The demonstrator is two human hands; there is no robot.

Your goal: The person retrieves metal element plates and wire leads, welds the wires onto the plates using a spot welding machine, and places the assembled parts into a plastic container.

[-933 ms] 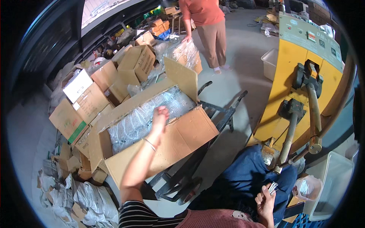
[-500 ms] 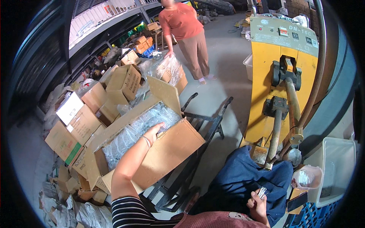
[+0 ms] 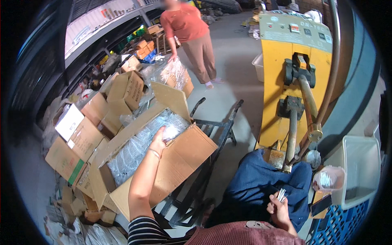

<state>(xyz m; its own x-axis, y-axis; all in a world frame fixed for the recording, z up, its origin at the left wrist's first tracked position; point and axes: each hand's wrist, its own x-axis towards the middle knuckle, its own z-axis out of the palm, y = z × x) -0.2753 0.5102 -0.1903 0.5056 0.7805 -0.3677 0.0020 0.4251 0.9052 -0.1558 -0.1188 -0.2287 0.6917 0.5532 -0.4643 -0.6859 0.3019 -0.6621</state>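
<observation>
My left hand point(image 3: 157, 142) reaches into an open cardboard box point(image 3: 179, 161), its fingers stretched out over the bubble wrap point(image 3: 134, 157) that covers the contents. What lies under the wrap cannot be made out. Over my lap, my right hand point(image 3: 279, 209) is closed around a small bundle of thin, shiny metal pieces point(image 3: 281, 194), whose ends stick out above the fingers.
A black hand truck point(image 3: 208, 171) stands by the box. Ahead on the right rises a yellow machine point(image 3: 269, 90) with metal arms. Beside it are a pink container point(image 3: 329, 179) and a white bin point(image 3: 359, 171). Stacked cartons point(image 3: 85, 139) fill the left; a person point(image 3: 188, 36) stands beyond.
My left hand has shifted slightly over the bubble wrap, its fingers pointing more away from me. The right hand keeps its grip. The whole view has turned a little, and the person leans more forward.
</observation>
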